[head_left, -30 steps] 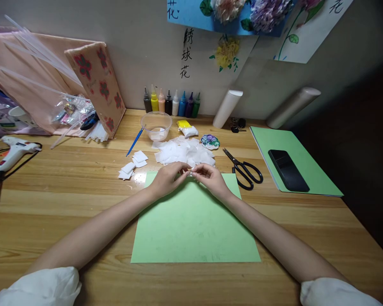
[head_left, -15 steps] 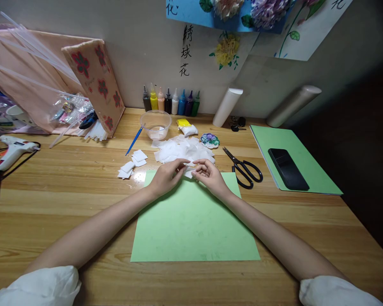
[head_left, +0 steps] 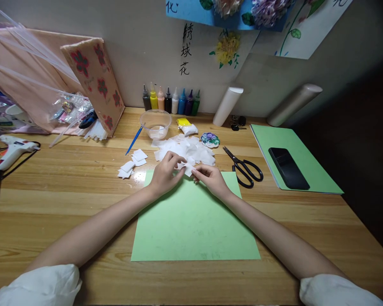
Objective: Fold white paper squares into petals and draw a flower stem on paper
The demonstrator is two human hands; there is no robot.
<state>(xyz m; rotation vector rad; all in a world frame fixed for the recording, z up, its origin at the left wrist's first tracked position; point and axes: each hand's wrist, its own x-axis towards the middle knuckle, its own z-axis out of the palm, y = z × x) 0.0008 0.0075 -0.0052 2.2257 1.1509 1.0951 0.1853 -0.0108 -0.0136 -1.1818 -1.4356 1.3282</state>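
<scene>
A small piece of thin white paper (head_left: pixel 189 170) is held up between my two hands, over the far edge of a green sheet (head_left: pixel 194 221). At its right edge, my right hand (head_left: pixel 210 178) pinches it between thumb and fingertips. My left hand (head_left: pixel 166 173) has its thumb and forefinger at the left side of the same piece, with the other fingers curled. Just behind the hands lies a loose heap of white paper pieces (head_left: pixel 185 148). To the left, small stacks of cut white squares (head_left: pixel 139 155) rest on the wooden table (head_left: pixel 83 191).
Black-handled scissors (head_left: pixel 244 168) lie right of the sheet. A phone (head_left: pixel 288 168) sits on a green stack at right. Behind stand a clear bowl (head_left: pixel 155 123), a blue pen-like tool (head_left: pixel 135 140), several paint bottles (head_left: pixel 175 102) and a white roll (head_left: pixel 227 106). A glue gun (head_left: pixel 11 151) is at far left.
The paper piece now shows more fully between my hands. My left fingers have lifted and spread a little, and my right fingers have closed in on the paper's right edge.
</scene>
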